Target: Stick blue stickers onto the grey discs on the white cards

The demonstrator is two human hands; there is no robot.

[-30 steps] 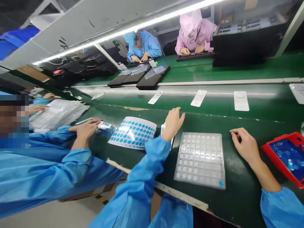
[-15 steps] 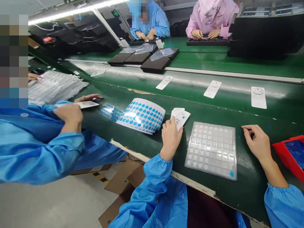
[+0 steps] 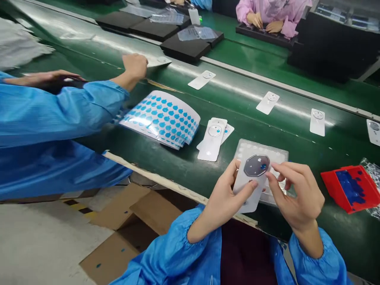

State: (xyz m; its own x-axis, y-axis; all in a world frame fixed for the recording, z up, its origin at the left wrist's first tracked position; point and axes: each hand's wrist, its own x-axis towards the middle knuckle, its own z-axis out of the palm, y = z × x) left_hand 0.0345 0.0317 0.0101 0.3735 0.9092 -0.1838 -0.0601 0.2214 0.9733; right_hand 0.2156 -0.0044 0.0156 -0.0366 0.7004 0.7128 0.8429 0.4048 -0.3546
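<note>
Here at the near edge of the green conveyor belt (image 3: 178,166) we have both bare hands up and working. The left hand (image 3: 225,200) cradles a white card (image 3: 245,194), thumb laid across its lower half and fingers curled behind it, a firm hold. The right hand (image 3: 297,194) comes in from the right, fingers close together, tips at the card's right edge beside a dark octagonal film (image 3: 257,165); whether they are gripping, we can't tell. That card looks thin, light and fairly stiff, so we'd judge its edges the place to hold, while the glossy octagon looks slippery and easily marked. Just behind the hands, a clear blister tray (image 3: 261,149) sits partly hidden by the card. Left of it lie a small stack of white cards (image 3: 212,138) and a curled sheet of blue drop-shaped stickers (image 3: 160,118); to the right, a red tray (image 3: 350,189). Farther along the belt, a co-worker's hand (image 3: 135,65) in a blue sleeve touches a single card (image 3: 158,61). Beyond that sit black foam trays (image 3: 185,45).
</note>
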